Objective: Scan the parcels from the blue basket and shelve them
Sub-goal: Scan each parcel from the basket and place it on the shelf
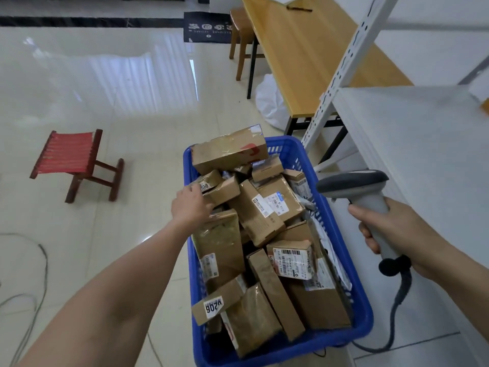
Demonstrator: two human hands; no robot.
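A blue basket (pixel 334 223) on the floor is heaped with several brown cardboard parcels. My left hand (pixel 191 205) reaches into its left side and grips a small brown parcel (pixel 221 190) near the top of the heap. My right hand (pixel 397 229) grips the handle of a grey barcode scanner (pixel 367 190), held to the right of the basket with its head pointing left. A large taped box (pixel 230 151) lies across the basket's far end. A white metal shelf (pixel 412 144) stands on the right.
A red folding stool (pixel 75 160) stands on the tiled floor at left. A wooden table (pixel 307 54) and wooden chair (pixel 242 35) are behind the basket, with a white bag (pixel 272 102) under the table. Grey cables (pixel 39 260) lie at the lower left. The scanner's cord (pixel 399 308) hangs down.
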